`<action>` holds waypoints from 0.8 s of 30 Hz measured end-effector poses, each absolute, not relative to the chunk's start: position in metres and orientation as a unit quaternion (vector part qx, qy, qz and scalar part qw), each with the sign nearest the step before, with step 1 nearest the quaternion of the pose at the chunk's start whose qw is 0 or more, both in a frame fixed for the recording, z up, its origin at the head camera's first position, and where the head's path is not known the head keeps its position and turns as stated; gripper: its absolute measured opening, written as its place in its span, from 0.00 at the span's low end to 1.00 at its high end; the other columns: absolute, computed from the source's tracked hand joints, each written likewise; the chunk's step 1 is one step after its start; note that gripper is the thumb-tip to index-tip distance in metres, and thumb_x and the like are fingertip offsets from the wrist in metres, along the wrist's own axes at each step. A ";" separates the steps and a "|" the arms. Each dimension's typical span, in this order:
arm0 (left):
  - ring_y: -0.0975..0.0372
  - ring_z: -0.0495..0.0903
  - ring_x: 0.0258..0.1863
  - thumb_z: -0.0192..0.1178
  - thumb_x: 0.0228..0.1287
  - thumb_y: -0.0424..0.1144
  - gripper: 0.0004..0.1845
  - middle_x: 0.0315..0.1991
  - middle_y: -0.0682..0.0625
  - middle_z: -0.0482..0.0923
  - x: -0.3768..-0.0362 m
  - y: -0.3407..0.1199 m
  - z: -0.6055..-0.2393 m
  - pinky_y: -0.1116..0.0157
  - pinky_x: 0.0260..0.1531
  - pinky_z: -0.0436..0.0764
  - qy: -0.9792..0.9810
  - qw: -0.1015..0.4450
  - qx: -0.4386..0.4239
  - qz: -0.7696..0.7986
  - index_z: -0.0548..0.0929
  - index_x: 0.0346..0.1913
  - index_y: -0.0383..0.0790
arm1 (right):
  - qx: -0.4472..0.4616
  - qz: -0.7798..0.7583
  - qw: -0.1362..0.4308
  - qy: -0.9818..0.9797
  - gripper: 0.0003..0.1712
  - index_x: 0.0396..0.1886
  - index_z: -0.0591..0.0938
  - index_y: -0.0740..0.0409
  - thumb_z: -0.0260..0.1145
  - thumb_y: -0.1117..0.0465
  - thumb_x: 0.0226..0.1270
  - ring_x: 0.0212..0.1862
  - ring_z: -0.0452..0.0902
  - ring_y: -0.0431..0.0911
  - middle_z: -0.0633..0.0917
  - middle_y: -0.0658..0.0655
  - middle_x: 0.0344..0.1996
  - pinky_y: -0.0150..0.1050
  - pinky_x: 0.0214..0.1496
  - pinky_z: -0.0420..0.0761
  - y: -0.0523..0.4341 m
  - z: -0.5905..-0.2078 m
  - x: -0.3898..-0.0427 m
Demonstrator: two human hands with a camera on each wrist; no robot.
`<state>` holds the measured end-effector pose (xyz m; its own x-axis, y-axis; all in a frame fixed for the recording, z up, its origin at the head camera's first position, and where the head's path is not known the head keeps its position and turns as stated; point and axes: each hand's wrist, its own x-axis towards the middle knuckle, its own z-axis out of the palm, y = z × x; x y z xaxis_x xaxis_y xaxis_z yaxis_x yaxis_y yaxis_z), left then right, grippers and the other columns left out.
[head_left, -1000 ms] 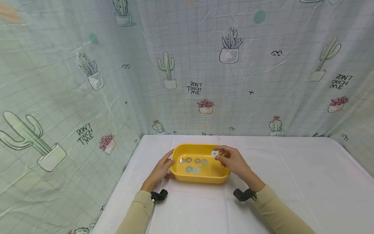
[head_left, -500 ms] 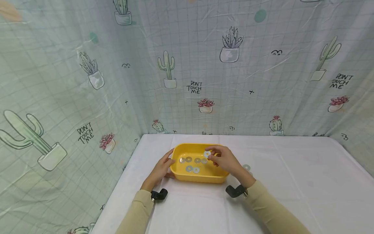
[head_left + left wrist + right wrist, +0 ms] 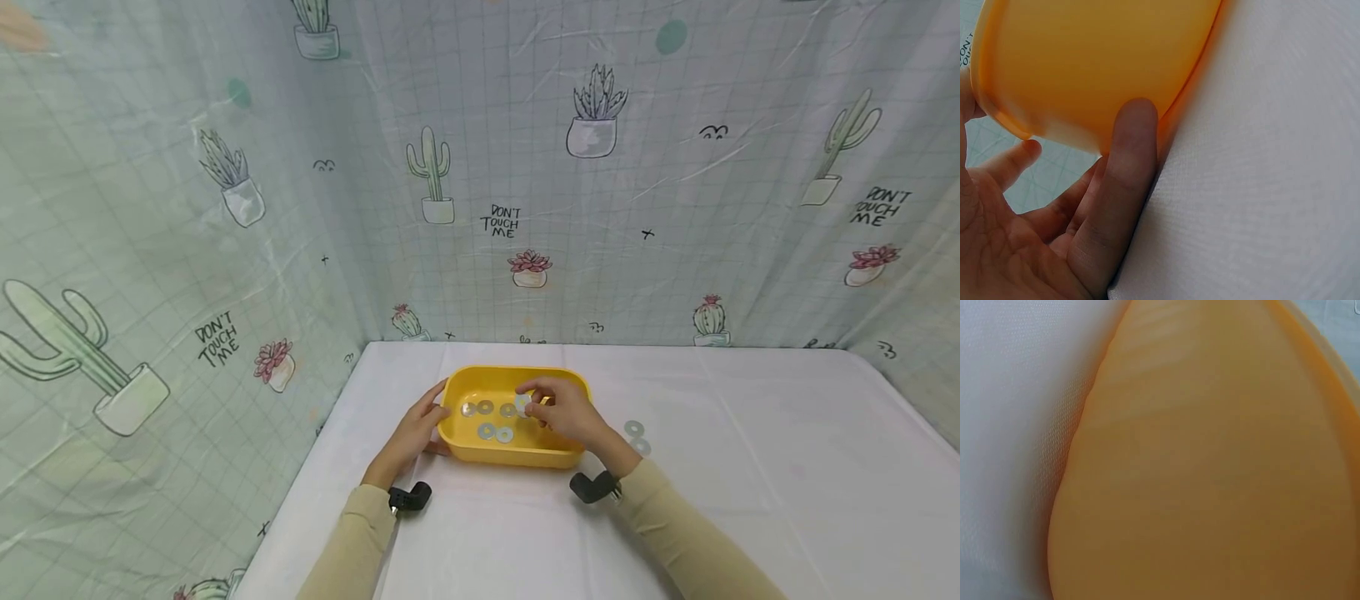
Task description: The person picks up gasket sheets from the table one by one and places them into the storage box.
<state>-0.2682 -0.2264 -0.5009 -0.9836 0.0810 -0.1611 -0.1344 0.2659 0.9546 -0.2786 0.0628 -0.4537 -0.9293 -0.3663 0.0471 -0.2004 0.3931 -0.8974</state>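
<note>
A shallow yellow plastic tray (image 3: 517,457) stands on the white-covered table. My left hand (image 3: 411,433) holds its left end, thumb at the rim. In the left wrist view, fingers (image 3: 1134,144) of that hand lie against the tray's outer wall (image 3: 1104,69). Over the tray's right half, my right hand (image 3: 566,411) pinches a flat metal washer (image 3: 522,405) between thumb and fingers. Several more washers lie on the tray floor, among them a front one (image 3: 486,431). The right wrist view shows the tray wall (image 3: 1204,462) close up, with the hand out of sight.
Right of the tray, beside my right forearm, two washers lie on the table, the farther washer (image 3: 633,428) behind the nearer washer (image 3: 641,447). A cactus-print curtain (image 3: 480,167) rises behind the table and along its left side.
My right hand has moved left and slightly lower over the tray with the washer, uncovering two washers on the table at the right. My left hand has stayed on the tray.
</note>
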 end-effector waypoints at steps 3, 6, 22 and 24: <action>0.54 0.83 0.43 0.51 0.75 0.45 0.33 0.61 0.40 0.75 -0.269 -0.226 -0.501 0.56 0.33 0.92 0.790 0.089 -0.015 0.606 0.60 0.79 0.69 | -0.164 -0.511 0.088 0.839 0.17 0.56 0.85 0.59 0.68 0.69 0.68 0.26 0.76 0.46 0.80 0.56 0.33 0.35 0.29 0.82 0.061 -0.455 -0.280; 0.54 0.82 0.43 0.50 0.75 0.45 0.32 0.60 0.40 0.75 -0.269 -0.226 -0.501 0.56 0.33 0.92 0.790 0.089 -0.017 0.606 0.60 0.79 0.69 | -0.162 -0.503 0.102 0.843 0.16 0.54 0.86 0.56 0.69 0.68 0.68 0.26 0.76 0.47 0.79 0.55 0.33 0.36 0.30 0.82 0.060 -0.457 -0.281; 0.54 0.83 0.42 0.51 0.75 0.44 0.33 0.58 0.39 0.76 -0.270 -0.227 -0.500 0.56 0.34 0.92 0.786 0.093 -0.016 0.611 0.59 0.79 0.68 | -0.150 -0.482 0.149 0.850 0.15 0.47 0.89 0.55 0.64 0.73 0.67 0.25 0.74 0.46 0.79 0.55 0.28 0.31 0.28 0.74 0.056 -0.459 -0.289; 0.54 0.83 0.42 0.51 0.75 0.45 0.33 0.58 0.39 0.76 -0.270 -0.227 -0.499 0.56 0.34 0.92 0.785 0.095 -0.015 0.612 0.59 0.79 0.69 | -0.149 -0.470 0.151 0.857 0.16 0.46 0.89 0.55 0.63 0.74 0.66 0.25 0.72 0.45 0.79 0.55 0.26 0.31 0.28 0.72 0.055 -0.459 -0.290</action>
<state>-0.2698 -0.2267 -0.4989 -0.9816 0.0919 -0.1675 -0.1400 0.2507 0.9579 -0.2900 0.0549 -0.4590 -0.9099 -0.3972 -0.1200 -0.1127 0.5148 -0.8499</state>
